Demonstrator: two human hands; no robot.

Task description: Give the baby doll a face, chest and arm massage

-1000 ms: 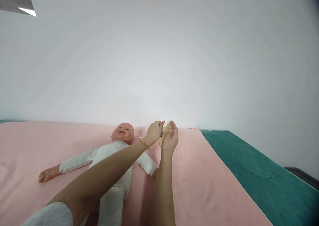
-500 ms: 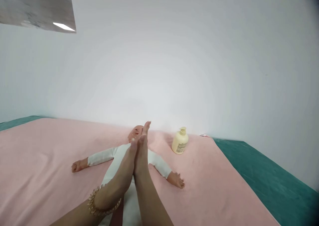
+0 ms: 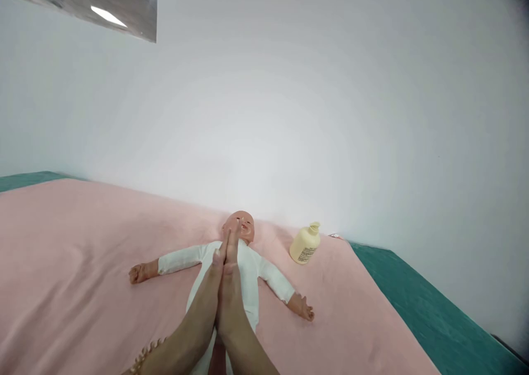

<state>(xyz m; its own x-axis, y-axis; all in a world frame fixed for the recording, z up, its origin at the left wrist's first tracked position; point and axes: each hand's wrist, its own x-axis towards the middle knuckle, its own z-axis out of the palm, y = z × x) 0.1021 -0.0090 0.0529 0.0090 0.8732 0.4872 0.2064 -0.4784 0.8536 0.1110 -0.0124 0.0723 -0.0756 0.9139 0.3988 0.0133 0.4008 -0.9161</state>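
Note:
My left hand [image 3: 210, 287] and my right hand [image 3: 230, 292] are pressed palm to palm, with fingers stretched out and pointing away from me. Nothing shows between them. A beaded bracelet [image 3: 144, 355] circles my left wrist. Beneath and beyond my hands, a baby doll [image 3: 249, 278] in a white long-sleeved suit lies on its back with its arms spread. My hands cover the middle of its body, and my fingertips overlap its face from this angle. To the right of the doll's head stands a pale yellow pump bottle [image 3: 305, 244] with dark print low on its side.
A pink sheet [image 3: 82, 242] with creases at the left lies under the doll and bottle. Green covering [image 3: 417, 287] shows along the right edge and at the far left. A white wall [image 3: 264, 116] rises behind. At the upper left hangs a grey shiny panel [image 3: 124, 3].
My palms have slid against each other, so the fingertips are now more nearly level. Both hands sit lower in view, uncovering more of the doll's face. The camera view has tilted slightly.

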